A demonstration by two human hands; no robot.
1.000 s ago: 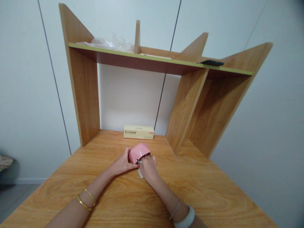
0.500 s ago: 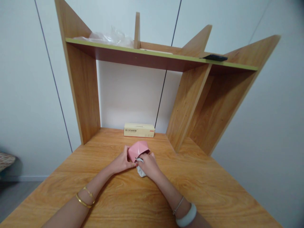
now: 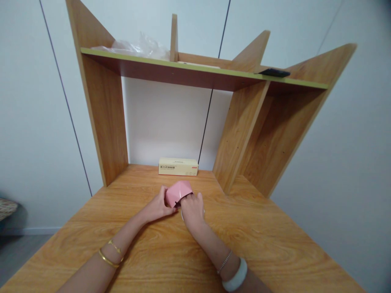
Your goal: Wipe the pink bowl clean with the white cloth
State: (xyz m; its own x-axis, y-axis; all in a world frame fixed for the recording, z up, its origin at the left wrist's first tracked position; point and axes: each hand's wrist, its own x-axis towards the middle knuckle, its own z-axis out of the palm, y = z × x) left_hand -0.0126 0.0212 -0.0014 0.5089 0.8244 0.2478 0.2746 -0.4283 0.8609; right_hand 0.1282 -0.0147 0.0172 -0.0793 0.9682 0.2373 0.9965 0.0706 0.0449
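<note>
Left hand [image 3: 159, 207] grips the pink container [image 3: 178, 192] in front of the cream box [image 3: 178, 167]; right hand [image 3: 193, 208] has its fingers inside. Whether they clasp the white cloth [image 3: 182, 215] showing beneath, I cannot tell.

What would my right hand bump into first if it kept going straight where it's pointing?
Probably the inside of the pink container: your right hand points into its opening, fingers partly in. The inside is hidden, so I can't tell how deep it goes.
</note>
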